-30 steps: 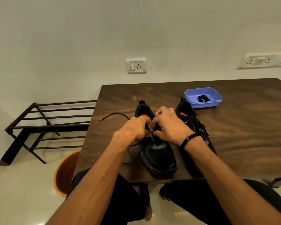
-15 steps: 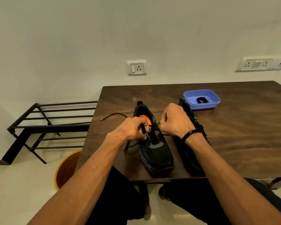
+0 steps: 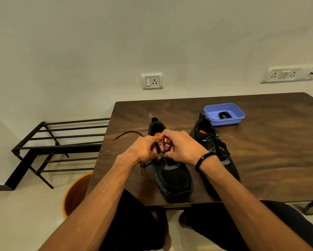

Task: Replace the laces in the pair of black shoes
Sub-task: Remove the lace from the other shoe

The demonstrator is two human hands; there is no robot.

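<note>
Two black shoes stand side by side on the dark wooden table (image 3: 260, 160), toes toward me. Over the tongue of the left shoe (image 3: 172, 176) my left hand (image 3: 143, 151) and my right hand (image 3: 183, 147) meet, fingers curled, both pinching its black lace (image 3: 164, 149). One loose end of that lace (image 3: 126, 134) trails left across the table, another hangs by the shoe's left side. The right shoe (image 3: 219, 151) is laced and partly hidden behind my right wrist.
A purple plastic tray (image 3: 239, 118) at the back of the table holds a coiled black lace (image 3: 224, 115). A black metal shoe rack (image 3: 61, 142) stands on the floor to the left, an orange bucket (image 3: 76, 194) beside the table's left front corner.
Half a second ago my hands were apart on either side of the left shoe; now they have come together over its tongue, both on the lace.
</note>
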